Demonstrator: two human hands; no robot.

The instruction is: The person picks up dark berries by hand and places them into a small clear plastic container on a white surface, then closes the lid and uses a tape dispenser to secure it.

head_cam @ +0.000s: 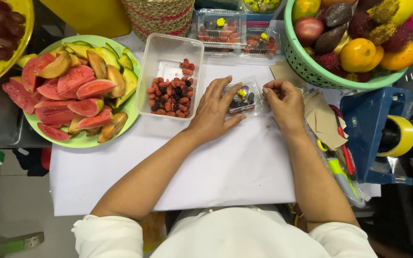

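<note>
Head view: on the white table (216,177), the left hand (213,112) lies flat with fingers spread on a small clear box (244,98) of dark berries near the middle, while the right hand (285,102), fingers curled, pinches its right edge. Just left stands an open tub (168,57) of red berries. Toward the left edge sits a green plate (80,142) of sliced fruit; a green basket (307,64) occupies the far right corner.

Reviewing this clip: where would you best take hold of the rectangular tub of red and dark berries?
Probably the clear tub by its two long rims, from above near the far, bare end. It stands open and upright, berries piled at the near end, and the left hand crowds its right near corner.
</note>
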